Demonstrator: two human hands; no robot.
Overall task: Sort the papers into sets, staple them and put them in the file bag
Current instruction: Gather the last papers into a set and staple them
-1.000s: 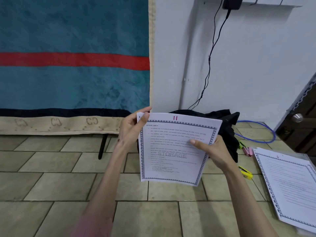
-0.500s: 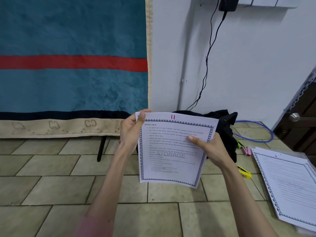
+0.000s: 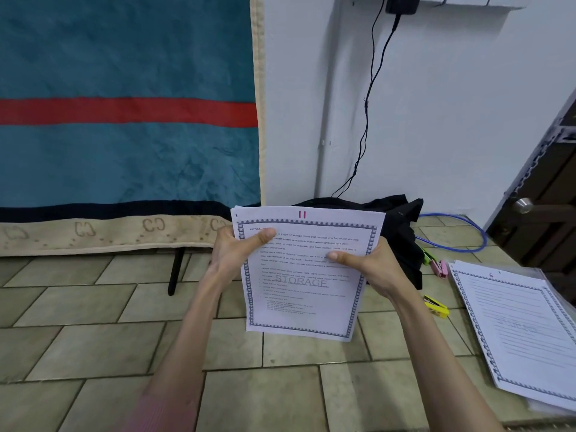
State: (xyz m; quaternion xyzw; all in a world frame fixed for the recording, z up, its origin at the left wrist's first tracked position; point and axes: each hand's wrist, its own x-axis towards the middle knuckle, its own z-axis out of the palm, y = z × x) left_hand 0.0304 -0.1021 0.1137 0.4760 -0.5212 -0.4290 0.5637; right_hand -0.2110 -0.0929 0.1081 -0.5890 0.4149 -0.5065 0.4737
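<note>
Compared with a second ago, the left hand [image 3: 232, 249] has slid down from the top corner of the sheets, and its thumb now lies flat across the upper left of the printed face. Both hands hold a thin set of white printed papers [image 3: 304, 272] upright in the air above the tan tiled floor [image 3: 93, 322], between the person and a crumpled black cloth bag [image 3: 402, 232] against the white wall. The top page has a patterned border, a red "11" at the top and a faint "STORAGE" watermark. The right hand [image 3: 371, 265] pinches the right edge, thumb in front and fingers curled behind; the left grips the left edge the same way.

The sheets look light and floppy, easy to crease and likely to fan apart, so holding both side edges near the top seems the sound way to keep them square.

To the right, a second bordered white stack [image 3: 517, 332] lies on the floor on what may be a clear plastic file bag. Near it sit a small yellow stapler [image 3: 436, 307] and a pink one [image 3: 439, 268].
</note>
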